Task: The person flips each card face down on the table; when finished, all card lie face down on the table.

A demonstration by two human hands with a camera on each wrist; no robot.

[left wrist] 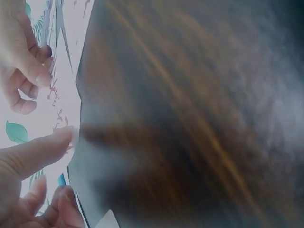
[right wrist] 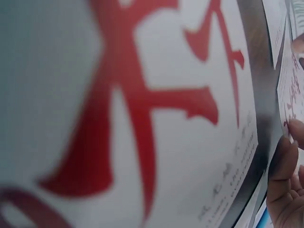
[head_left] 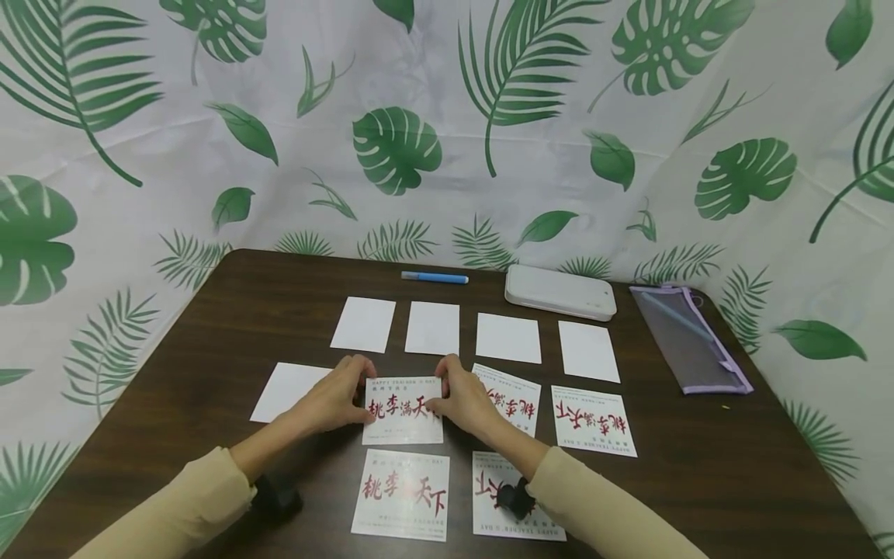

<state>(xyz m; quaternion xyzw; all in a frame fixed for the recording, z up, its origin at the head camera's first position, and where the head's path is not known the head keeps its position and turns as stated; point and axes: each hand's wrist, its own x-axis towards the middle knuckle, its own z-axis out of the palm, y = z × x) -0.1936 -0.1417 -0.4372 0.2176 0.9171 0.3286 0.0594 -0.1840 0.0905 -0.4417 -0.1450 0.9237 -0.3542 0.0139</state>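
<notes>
Held card: a white rectangular paper card printed with red brush characters (head_left: 403, 410), flat on the dark brown wood-grain table (head_left: 209, 341), roughly mid-table.
Left hand: the left hand (head_left: 335, 400) pinches the held card's left edge, fingers curled over its top corner.
Right hand: the right hand (head_left: 464, 400) pinches the held card's right edge the same way, thumb on the print.
Head view only: the full layout shows here. Beyond the held card, four blank white cards (head_left: 433, 328) lie in a row; a fifth blank card (head_left: 282, 390) lies just left of it, partly under the left hand.
Printed neighbours: one printed card (head_left: 403, 494) lies nearer the person than the held card, another (head_left: 594, 420) well to its right, and two more are partly hidden by the right forearm.
Far edge: beyond the blank row lie a slim blue pen (head_left: 434, 277), a flat white rounded plastic case (head_left: 561, 292) and a grey mesh pouch with lilac trim (head_left: 687, 337).
Left wrist view: blurred wood grain fills it; fingertips (left wrist: 57, 140) touch the card's pale edge.
Right wrist view: a glossy white card with a large red stroke (right wrist: 142, 99) fills the picture, with fingers (right wrist: 285, 180) at the right margin.
Backdrop: a white cloth printed with green leaves (head_left: 398, 147) hangs behind the table.
</notes>
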